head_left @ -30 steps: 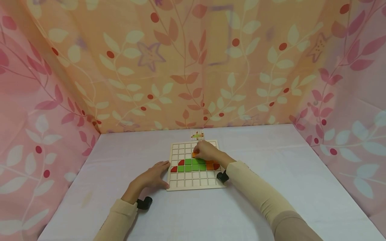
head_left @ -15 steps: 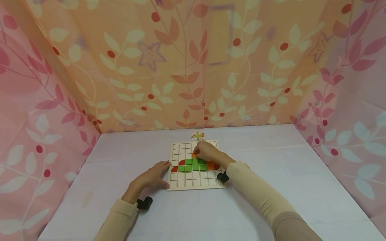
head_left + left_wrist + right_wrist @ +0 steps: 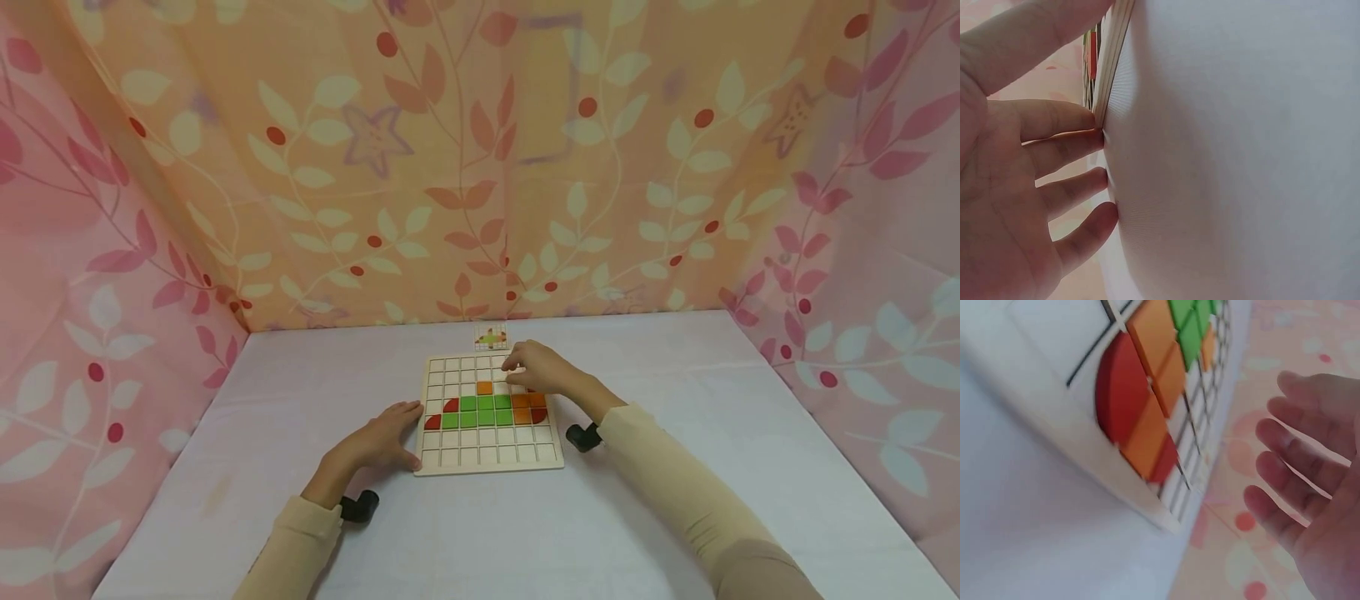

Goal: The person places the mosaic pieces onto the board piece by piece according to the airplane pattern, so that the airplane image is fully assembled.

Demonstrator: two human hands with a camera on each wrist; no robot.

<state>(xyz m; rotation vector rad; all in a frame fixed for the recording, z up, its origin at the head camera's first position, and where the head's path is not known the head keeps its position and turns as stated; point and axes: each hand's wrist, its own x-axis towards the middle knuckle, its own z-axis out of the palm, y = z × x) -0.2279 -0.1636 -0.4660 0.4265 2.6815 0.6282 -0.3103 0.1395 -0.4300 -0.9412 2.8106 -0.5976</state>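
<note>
A pale grid board (image 3: pixel 468 457) lies on the white table. Green square tiles (image 3: pixel 486 417) fill cells across its middle, with red curved tiles (image 3: pixel 432 422) at the left end. Orange and red tiles (image 3: pixel 1144 444) sit at the right end. A single orange tile (image 3: pixel 484 388) lies in the cell above the green ones. My right hand (image 3: pixel 546 368) is over the board's upper right, holding nothing, its fingers loosely spread. My left hand (image 3: pixel 1010 162) touches the board's left edge with spread fingers; the thumb is near the lower left corner.
Behind the board lies a small pattern card (image 3: pixel 491 337) with a coloured figure on a grid. Floral cloth walls (image 3: pixel 465 167) enclose the back and both sides of the table (image 3: pixel 637 350). A black camera mount (image 3: pixel 360 506) projects from the left wrist.
My right hand has let go of the orange tile and moved right, uncovering it and the tiles at the right end. The left hand has stayed at the board's edge.
</note>
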